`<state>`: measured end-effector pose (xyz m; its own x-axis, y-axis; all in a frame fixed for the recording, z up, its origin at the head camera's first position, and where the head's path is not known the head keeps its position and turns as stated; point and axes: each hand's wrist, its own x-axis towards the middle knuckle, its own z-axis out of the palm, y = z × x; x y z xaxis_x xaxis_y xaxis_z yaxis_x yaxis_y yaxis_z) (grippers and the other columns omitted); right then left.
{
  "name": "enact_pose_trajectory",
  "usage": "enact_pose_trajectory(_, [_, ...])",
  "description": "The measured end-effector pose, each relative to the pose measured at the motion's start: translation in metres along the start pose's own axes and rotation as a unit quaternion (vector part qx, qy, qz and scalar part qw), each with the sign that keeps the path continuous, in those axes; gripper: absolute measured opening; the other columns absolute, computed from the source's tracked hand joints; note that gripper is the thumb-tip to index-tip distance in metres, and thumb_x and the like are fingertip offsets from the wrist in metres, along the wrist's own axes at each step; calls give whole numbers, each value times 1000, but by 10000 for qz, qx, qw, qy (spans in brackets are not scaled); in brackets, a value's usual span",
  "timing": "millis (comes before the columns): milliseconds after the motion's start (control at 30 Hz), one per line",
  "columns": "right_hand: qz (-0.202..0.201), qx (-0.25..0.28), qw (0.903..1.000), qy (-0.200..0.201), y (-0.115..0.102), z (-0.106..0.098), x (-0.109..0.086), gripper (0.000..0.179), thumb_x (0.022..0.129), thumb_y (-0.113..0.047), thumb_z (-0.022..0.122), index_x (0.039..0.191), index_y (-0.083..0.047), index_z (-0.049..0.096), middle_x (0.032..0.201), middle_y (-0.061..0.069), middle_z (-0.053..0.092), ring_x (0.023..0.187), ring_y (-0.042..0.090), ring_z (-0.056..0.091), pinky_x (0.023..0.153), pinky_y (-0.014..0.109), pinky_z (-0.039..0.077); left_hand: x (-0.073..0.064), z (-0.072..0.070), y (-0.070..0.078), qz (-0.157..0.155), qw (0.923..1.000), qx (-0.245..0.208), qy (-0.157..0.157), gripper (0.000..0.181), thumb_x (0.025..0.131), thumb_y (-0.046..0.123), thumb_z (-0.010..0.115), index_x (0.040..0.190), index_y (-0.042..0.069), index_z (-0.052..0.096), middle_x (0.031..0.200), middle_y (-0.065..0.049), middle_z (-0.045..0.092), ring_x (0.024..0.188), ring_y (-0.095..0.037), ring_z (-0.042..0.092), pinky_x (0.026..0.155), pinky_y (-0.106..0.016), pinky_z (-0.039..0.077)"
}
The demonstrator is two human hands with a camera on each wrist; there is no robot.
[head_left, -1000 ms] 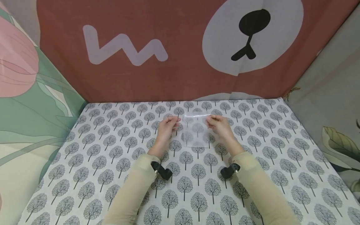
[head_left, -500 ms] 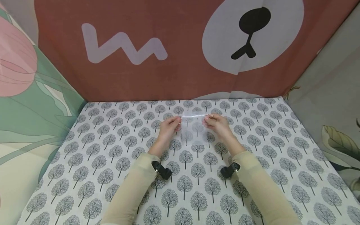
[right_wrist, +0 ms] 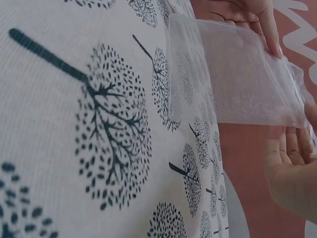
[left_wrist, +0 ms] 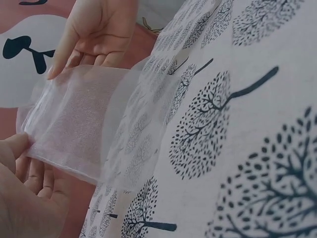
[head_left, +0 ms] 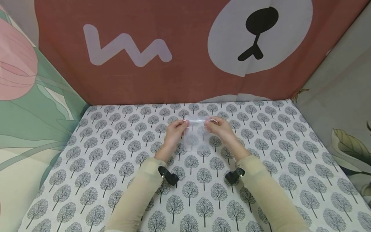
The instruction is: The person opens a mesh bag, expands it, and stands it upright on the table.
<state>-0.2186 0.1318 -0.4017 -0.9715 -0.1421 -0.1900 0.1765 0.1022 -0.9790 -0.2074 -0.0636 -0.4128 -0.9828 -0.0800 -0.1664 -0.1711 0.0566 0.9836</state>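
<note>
Between both hands (head_left: 175, 131) (head_left: 221, 129), a sheer bag (head_left: 196, 135).

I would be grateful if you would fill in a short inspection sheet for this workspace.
Surface: table covered in white cloth printed with dark trees.
Job's things: one sheer white pouch, with a thin white cord showing by the right hand.
Clutter: nothing seen.
Grippers: bare left hand and right hand each pinch the pouch near its far edge; a black device is at the left wrist and right wrist.
Cables: nothing seen.
Surroundings: red printed backdrop behind; plant-patterned panels at both sides.
</note>
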Motion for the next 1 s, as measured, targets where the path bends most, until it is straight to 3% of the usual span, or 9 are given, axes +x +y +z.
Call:
enact_pose_trajectory(200, [-78, -39, 9996, 283, -3, 3, -1, 37, 94, -19, 59, 123, 4, 54, 92, -8, 60, 81, 0, 60, 80, 12, 55, -1, 2, 1, 60, 9999, -100, 2, 31, 92, 29, 63, 111, 5, 64, 110, -14, 69, 76, -4, 58, 71, -17, 51])
enact_pose_trajectory(367, [-67, 392, 9978, 525, -5, 5, -1, 32, 93, -14, 60, 119, 5, 57, 83, -11, 62, 75, -1, 62, 77, 11, 55, -2, 3, 3, 56, 9996, -244, 88, 29, 91, 29, 64, 109, 6, 67, 103, -10, 70, 77, -4, 59, 71, -18, 52])
enact_pose_trajectory(633, [-21, 920, 9941, 581, -5, 3, -3, 5, 90, -9, 63, 95, -9, 65, 80, -9, 64, 71, 1, 63, 73, 12, 56, -2, 3, 3, -3, 9994, -335, 119, 27, 91, 28, 64, 107, 7, 69, 92, 1, 68, 75, -5, 58, 73, -19, 54])
enact_pose_trajectory(800, [-52, 907, 9941, 588, -6, 1, -5, 3, 91, -10, 63, 93, -11, 65, 78, -10, 66, 70, 0, 63, 72, 12, 56, -1, 0, 1, -192, 9992, -119, -325, 29, 91, 26, 64, 112, 5, 66, 104, -7, 69, 80, -8, 62, 80, -25, 58])
enact_pose_trajectory(1000, [-123, 699, 9950, 696, -8, -4, -4, 9, 92, -15, 62, 99, -9, 63, 75, -13, 67, 71, -1, 63, 74, 11, 56, -3, -8, 0, -366, 9877, 556, -1414, 34, 90, 26, 65, 119, 9, 63, 115, -15, 68, 99, -30, 67, 88, -33, 56])
